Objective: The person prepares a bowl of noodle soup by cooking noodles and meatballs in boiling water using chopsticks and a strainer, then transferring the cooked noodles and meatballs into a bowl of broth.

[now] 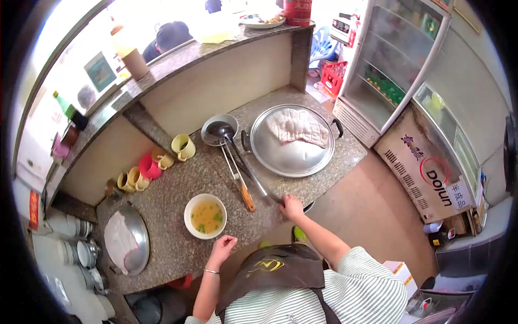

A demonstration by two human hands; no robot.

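A white bowl [192,228] of yellowish soup with green bits stands near the counter's front edge. Just below its rim is my left hand [224,248], fingers curled together, with nothing visible in them. My right hand [292,208] is closed on the end of the long handle of a ladle [249,171]. The ladle's dark head rests in a metal bowl [233,120] at the back. Tongs with a wooden handle [246,195] lie beside the ladle. To the right, a folded cloth [298,127] covers part of a large round metal lid [291,162].
Cups [184,147] line the counter's back wall. A second lid [141,243] with a cloth lies at the left, near stacked dishes [70,254]. Bottles and a plate [262,21] stand on the raised ledge. A glass-door fridge [396,59] and a person [171,35] are beyond.
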